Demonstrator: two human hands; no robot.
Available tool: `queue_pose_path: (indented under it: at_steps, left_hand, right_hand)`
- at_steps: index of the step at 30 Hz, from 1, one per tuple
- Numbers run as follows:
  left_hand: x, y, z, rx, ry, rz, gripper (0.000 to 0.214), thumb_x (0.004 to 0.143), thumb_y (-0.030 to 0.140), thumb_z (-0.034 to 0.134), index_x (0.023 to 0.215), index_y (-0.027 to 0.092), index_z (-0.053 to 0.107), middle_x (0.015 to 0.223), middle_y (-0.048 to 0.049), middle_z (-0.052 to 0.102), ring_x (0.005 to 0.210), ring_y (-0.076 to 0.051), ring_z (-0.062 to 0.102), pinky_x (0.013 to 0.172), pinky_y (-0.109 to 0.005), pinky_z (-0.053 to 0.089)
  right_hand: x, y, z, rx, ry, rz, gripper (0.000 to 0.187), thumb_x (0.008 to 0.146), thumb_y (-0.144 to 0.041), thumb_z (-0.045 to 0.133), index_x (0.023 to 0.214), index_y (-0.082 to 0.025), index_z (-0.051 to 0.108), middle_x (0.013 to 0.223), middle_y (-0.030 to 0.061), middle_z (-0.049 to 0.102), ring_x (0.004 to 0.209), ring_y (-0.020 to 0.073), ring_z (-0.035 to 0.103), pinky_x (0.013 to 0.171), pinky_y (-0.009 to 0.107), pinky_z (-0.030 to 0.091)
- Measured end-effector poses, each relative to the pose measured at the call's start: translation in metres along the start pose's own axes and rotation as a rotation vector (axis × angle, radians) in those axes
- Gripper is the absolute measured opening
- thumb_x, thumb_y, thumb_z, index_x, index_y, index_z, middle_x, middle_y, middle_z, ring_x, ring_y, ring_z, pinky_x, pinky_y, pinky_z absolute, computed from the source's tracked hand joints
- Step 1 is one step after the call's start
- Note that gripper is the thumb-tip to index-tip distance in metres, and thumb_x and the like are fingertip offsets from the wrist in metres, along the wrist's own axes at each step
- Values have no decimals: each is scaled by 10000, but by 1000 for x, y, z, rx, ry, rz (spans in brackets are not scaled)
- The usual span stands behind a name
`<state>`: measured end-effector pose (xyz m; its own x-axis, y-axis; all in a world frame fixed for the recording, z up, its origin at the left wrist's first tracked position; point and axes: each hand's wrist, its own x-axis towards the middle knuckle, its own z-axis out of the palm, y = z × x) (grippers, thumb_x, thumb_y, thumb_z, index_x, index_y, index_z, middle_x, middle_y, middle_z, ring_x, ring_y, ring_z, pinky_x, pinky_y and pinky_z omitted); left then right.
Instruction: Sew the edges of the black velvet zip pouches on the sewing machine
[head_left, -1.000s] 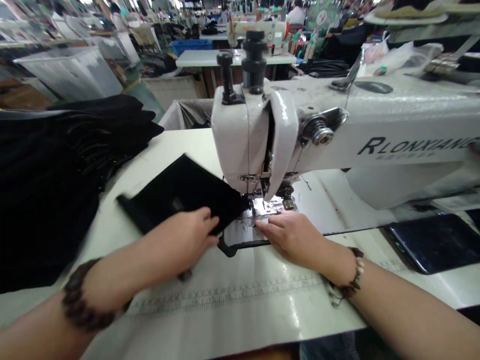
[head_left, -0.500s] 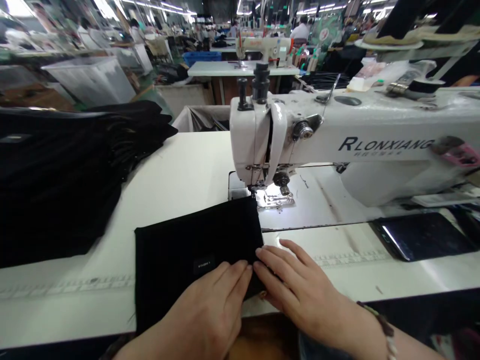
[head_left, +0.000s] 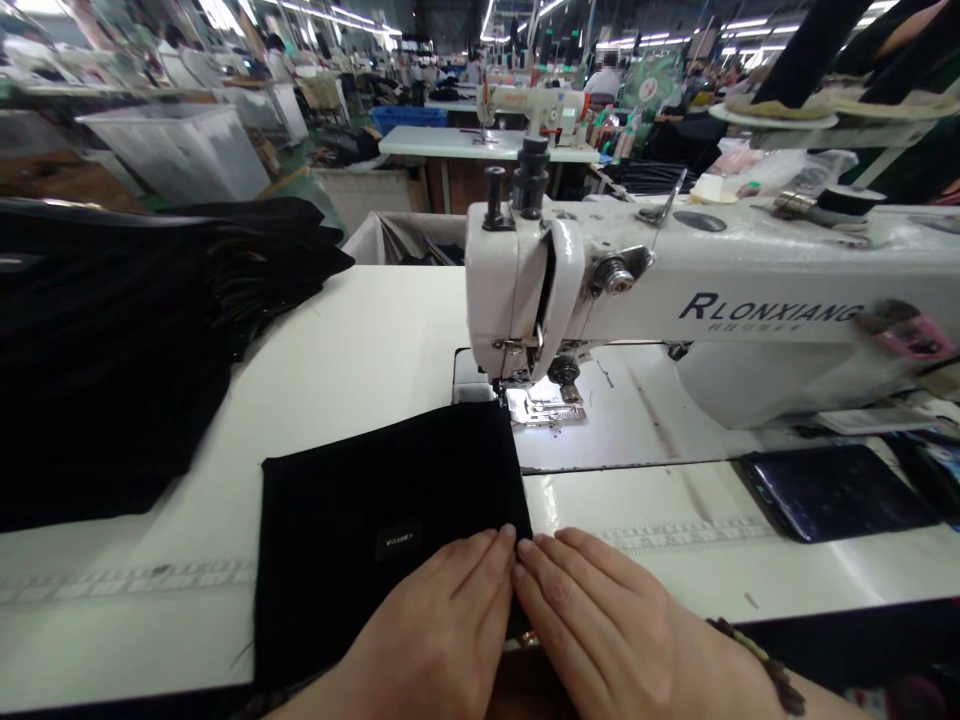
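A flat black fabric piece (head_left: pixel 322 540) with a small dark label (head_left: pixel 399 540) lies on the white sewing table. Its far right corner reaches the needle and presser foot (head_left: pixel 501 392) of a white sewing machine (head_left: pixel 585 290). My left hand (head_left: pixel 439 625) rests on the fabric's near right part, fingers pressed together at the right edge. Opposite it, my right hand (head_left: pixel 611 620) grips that same edge, and the fingertips of both hands nearly meet. The fabric beneath my fingers is hidden. A bit of metal shows at the near edge between my hands.
A big stack of black fabric pieces (head_left: pixel 112 350) covers the table's left side. To the right lies a dark phone (head_left: pixel 840 490). A measuring tape strip (head_left: pixel 675 535) runs along the table front. Behind stand a grey bin (head_left: pixel 180 150) and another sewing machine (head_left: pixel 525 105).
Both hands sit slightly lower in view, and my right hand's fingers have drawn closer together. The fabric's near part has shifted slightly, its corner still at the needle. The view has tilted a little.
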<state>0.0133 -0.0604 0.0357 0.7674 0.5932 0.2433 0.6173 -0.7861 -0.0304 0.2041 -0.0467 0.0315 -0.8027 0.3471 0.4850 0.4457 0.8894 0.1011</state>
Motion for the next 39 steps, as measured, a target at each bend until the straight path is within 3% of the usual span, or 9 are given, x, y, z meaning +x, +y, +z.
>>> queue_pose_path:
  at_steps: [6,11,18,25,30,33,35,39]
  left_hand:
    - [4,-6,22,41,-20,12,326,801,126,374,1003,71,625,1096,-104,620,1024,-195,544,895,-288,416]
    - [12,-23,38,70,-118,64,348,742,123,435,1039,49,601,1145,-123,588,1090,-209,499,929,-313,384]
    - [26,-53,35,80,-66,94,358,728,19,374,1001,43,604,1099,-108,615,1051,-178,526,949,-296,361]
    - [39,-85,53,-30,-207,112,328,776,62,430,1078,21,551,1184,-134,558,1090,-189,505,978,-305,348]
    - [46,-113,47,-181,-261,100,373,804,91,427,1173,74,482,1232,-71,529,1162,-160,449,1027,-281,301]
    - [49,-112,38,-206,-255,54,366,825,60,368,1168,103,487,1192,-37,560,1117,-134,489,991,-244,341]
    - [50,-103,34,-139,-248,23,369,805,47,402,1159,89,496,1158,-67,578,1044,-164,541,923,-266,412]
    - [53,-89,30,-92,-222,-17,323,771,39,466,1082,62,550,1067,-115,617,940,-200,589,838,-309,473]
  right_hand:
    - [1,10,10,57,-227,-38,279,792,-38,360,920,-31,608,863,153,655,739,230,594,666,376,457]
    - [10,23,27,88,-346,34,197,797,-61,403,864,-89,586,825,122,629,670,200,543,620,353,399]
    - [25,44,44,124,-292,121,144,808,-78,439,766,-124,569,683,47,569,575,169,457,553,326,331]
    - [32,61,59,111,-144,185,249,865,-83,363,773,-83,595,670,73,583,623,181,506,573,327,362]
    - [31,71,55,114,-119,219,223,888,-127,384,857,-79,600,772,101,632,748,190,560,674,338,419]
    - [27,81,42,211,-103,268,242,898,-262,423,889,-103,604,757,80,647,699,173,570,666,324,435]
    - [24,89,34,294,-94,342,281,892,-325,433,810,-130,619,673,51,630,642,161,558,615,298,429]
    - [20,100,33,270,-79,549,255,864,-236,461,686,-132,611,615,53,586,602,153,522,553,270,395]
